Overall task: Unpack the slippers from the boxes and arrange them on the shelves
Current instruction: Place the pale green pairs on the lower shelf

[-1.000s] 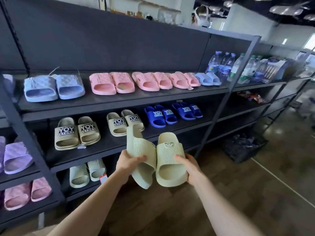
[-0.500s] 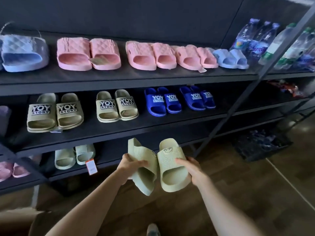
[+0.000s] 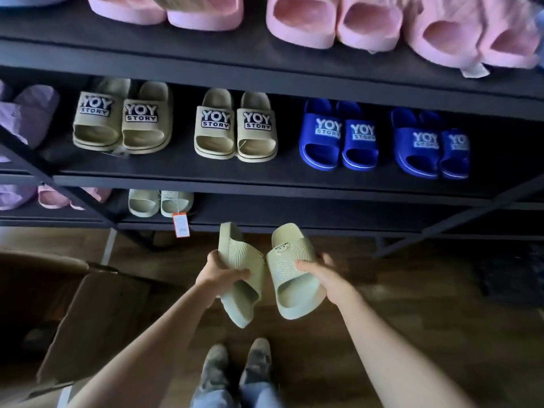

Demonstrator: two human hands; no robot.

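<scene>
Slippers (image 3: pixel 269 273) are gripped one per hand, left hand (image 3: pixel 219 273), right hand (image 3: pixel 322 273); bottom shelf (image 3: pixel 323 214) lies just ahead, toes toward the body.

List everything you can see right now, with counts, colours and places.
Pink slippers: about six, top shelf.
Beige YOY STORY slippers: four, middle shelf.
Blue YOY STORY slippers: four, middle shelf, right.
Lilac slippers: count unclear, left edge.
Pale green pair: two, bottom shelf, orange tag.
Cardboard box: one, brown, floor left.
Held green slippers: two, pale green.
Left hand: grips one.
Right hand: grips the other.
</scene>
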